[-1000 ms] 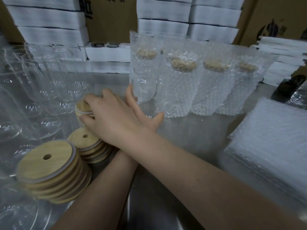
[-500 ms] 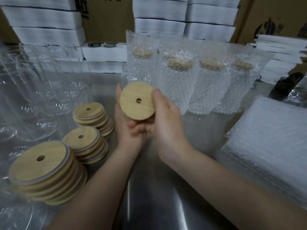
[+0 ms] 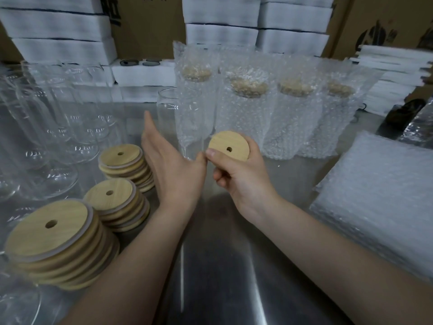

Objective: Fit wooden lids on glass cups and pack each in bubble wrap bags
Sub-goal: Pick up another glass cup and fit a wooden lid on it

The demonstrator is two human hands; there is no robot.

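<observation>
Head: wooden lid (image 3: 229, 146) in right hand (image 3: 243, 181)

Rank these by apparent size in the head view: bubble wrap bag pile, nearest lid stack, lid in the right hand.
1. bubble wrap bag pile
2. nearest lid stack, inflated by closeness to the camera
3. lid in the right hand

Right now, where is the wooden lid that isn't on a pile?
The wooden lid is just right of centre in the head view, gripped by the right hand, in front of the bubble-wrapped cups and right of the bare glass cup.
</observation>
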